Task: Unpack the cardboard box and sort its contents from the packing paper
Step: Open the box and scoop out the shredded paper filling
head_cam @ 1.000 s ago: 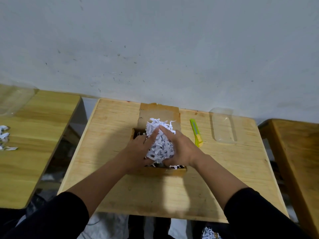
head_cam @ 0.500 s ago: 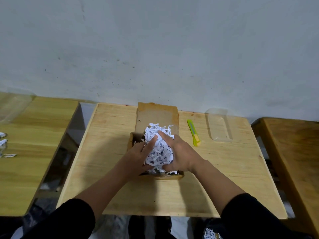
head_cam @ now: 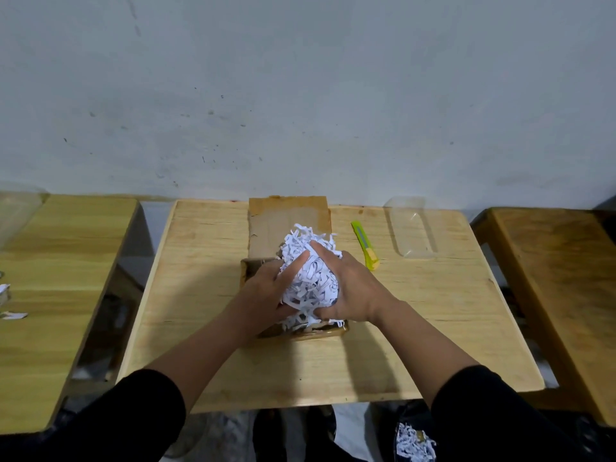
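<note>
An open cardboard box (head_cam: 293,332) sits in the middle of the wooden table (head_cam: 206,295), its flap (head_cam: 286,225) folded back toward the wall. A big wad of white shredded packing paper (head_cam: 311,275) rises out of the box. My left hand (head_cam: 266,295) presses against the wad's left side, and my right hand (head_cam: 346,288) cups its right side. Both hands clasp the paper between them. The box's inside is hidden under the paper and my hands.
A yellow-green utility knife (head_cam: 365,250) lies right of the box. A clear plastic tray (head_cam: 411,231) rests at the table's back right. Paper scraps (head_cam: 8,301) lie on the left table. A wooden table (head_cam: 563,288) stands right. More shredded paper (head_cam: 413,443) lies on the floor.
Both hands have gathered the shredded paper tighter and raised the wad a little above the box. The camera view has tilted slightly.
</note>
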Demonstrator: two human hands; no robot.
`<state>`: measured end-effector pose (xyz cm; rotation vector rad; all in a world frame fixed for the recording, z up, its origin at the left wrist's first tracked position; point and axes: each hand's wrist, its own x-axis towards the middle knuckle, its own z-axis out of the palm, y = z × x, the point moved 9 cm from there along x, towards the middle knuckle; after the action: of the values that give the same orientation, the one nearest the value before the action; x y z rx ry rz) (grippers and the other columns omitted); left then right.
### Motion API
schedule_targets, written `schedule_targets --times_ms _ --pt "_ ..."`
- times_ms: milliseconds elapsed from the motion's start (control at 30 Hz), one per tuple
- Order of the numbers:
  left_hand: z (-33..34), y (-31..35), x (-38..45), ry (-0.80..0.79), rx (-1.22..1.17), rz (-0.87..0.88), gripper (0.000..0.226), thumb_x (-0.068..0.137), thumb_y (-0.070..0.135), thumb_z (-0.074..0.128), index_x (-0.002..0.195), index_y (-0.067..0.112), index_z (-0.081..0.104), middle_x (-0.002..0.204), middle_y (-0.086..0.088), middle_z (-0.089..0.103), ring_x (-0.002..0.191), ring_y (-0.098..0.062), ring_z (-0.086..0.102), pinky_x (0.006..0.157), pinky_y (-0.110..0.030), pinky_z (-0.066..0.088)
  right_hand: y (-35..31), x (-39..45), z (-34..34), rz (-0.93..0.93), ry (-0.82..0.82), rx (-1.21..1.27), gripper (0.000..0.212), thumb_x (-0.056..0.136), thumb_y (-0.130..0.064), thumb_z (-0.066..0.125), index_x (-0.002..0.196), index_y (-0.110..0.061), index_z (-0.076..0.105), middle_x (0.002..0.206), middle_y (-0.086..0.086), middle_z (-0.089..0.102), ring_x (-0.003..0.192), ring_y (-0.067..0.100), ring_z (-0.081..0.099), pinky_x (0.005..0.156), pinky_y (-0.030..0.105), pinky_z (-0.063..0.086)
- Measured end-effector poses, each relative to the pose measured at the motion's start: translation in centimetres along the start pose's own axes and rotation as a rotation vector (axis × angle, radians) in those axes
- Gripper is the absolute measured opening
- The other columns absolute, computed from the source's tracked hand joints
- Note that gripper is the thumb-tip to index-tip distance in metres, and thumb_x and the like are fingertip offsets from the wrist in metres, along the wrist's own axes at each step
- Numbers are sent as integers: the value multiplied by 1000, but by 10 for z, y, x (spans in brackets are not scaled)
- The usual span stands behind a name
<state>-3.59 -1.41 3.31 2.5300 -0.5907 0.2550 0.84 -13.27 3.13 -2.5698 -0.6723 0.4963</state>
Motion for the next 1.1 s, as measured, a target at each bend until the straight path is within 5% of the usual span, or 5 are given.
schedule_targets --times_ms 133,300,500,733,1100 --pt "-4 6 24 -42 22 30 98 69 35 77 143 23 13 107 -23 57 98 -37 56 82 -44 50 5 -4 -19 9 57 13 119 53 -48 76 139 -53 -6 125 11 47 108 29 48 91 43 47" --pt "-8 31 46 84 106 189 71 84 42 60 140 6 36 98 -21 59 87 -32 57 78 -37 52 21 -18 -45 36 118 25 118 50 -48 74 142 -49 -1 142 13 38 126 28 41 101 40 43" --pt "23 70 80 -22 -125 126 75 79 44 53 145 18 27 103 -14 53 96 -20 43 86 -26 37 65 -56 -71 103 166 57 116 52 -45 74 142 -50 1 118 10 49 106 26 50 93 40 46" --pt "85 136 107 -58 -64 196 73 81 35 55 145 21 22 101 -15 56 91 -30 54 77 -39 52 142 -104 -89 153 144 60 116 52 -47 74 142 -49 1 123 10 49 111 25 49 95 38 45" --pt "205 182 115 -188 -215 -56 80 76 57 47 142 42 4 118 -17 49 104 -31 51 88 -36 47 257 -139 -61 146 -35 88 120 56 -36 84 145 -42 4 136 9 39 122 26 43 100 35 42"
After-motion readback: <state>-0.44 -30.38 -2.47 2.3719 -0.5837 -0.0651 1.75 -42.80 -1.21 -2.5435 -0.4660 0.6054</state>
